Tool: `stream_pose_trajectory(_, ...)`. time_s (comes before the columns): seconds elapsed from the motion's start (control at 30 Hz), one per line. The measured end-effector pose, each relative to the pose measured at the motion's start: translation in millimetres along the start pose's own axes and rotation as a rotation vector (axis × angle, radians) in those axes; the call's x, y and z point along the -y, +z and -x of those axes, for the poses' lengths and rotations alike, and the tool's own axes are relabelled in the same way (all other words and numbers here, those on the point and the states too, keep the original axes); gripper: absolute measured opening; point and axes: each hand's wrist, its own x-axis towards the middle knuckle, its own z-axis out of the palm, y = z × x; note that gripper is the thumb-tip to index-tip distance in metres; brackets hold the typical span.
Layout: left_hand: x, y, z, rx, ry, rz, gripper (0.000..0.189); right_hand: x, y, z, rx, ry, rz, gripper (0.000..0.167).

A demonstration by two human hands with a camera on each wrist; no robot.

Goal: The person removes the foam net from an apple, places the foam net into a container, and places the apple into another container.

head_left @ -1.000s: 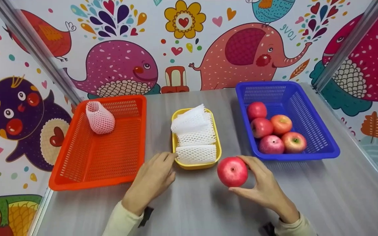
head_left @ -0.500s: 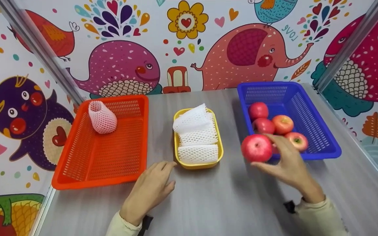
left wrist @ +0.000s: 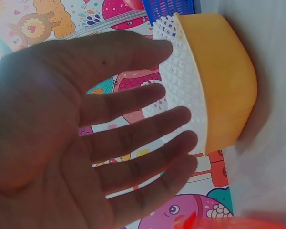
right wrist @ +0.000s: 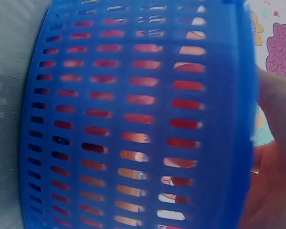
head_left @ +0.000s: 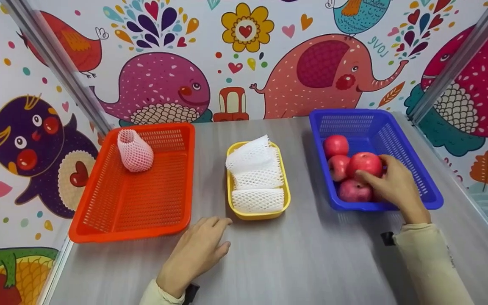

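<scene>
My right hand (head_left: 398, 184) grips a red apple (head_left: 366, 163) between thumb and fingers, inside the blue basket (head_left: 396, 135). Other apples (head_left: 336, 146) lie around it, some partly hidden by the hand. In the right wrist view the wall of the blue basket (right wrist: 224, 119) covers most of the hand. My left hand (head_left: 199, 245) has its fingers spread loosely, close to the front of the yellow container (head_left: 259, 216). Folded white foam nets (head_left: 257, 199) fill that container. The left wrist view shows the left palm (left wrist: 38, 129) holding nothing.
On the left stands an orange-red basket (head_left: 155, 190) with a pink foam net (head_left: 136, 152) at its back left corner. A wall with cartoon animals (head_left: 311, 80) closes off the back of the grey table (head_left: 295, 262).
My right hand has carried the apple from beside the yellow container rightward and down into the blue basket. The left hand has drawn slightly back from the yellow container.
</scene>
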Motion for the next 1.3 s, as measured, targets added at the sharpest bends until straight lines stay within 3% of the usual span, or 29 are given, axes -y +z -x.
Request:
stream_pose_trajectory(0.17, -0.4, 0.1, -0.1, 0.003, 0.000, 0.004, 0.036, -2.2, -5.5, -2.3, 0.027, 0.031, -0.020, 0.079)
stream_pose_trajectory(0.3, -0.2, 0.9, -1.0, 0.012, 0.001, 0.010, 0.036, 0.2, -5.6, 2.6, 0.047, 0.007, -0.015, 0.076)
stream_pose_trajectory(0.5, -0.7, 1.7, -2.6, 0.020, -0.003, 0.023, 0.036, 13.3, -3.0, 18.1, -0.049, -0.103, -0.011, 0.058)
stream_pose_trajectory(0.73, -1.4, 2.4, -4.0, 0.003, 0.015, 0.039, 0.037, 42.8, 11.3, 52.3, -0.234, -0.333, -0.031, 0.034)
stream_pose_trajectory(1.03, -4.1, 2.1, -6.8, 0.022, 0.025, 0.038, 0.037, 80.0, 35.2, 94.4, -0.265, -0.558, -0.026, 0.042)
stream_pose_trajectory(1.3, -7.6, 2.4, -10.2, 0.059, 0.004, 0.075, 0.037, 91.9, 48.0, 107.3, -0.197, -0.613, -0.051, 0.042)
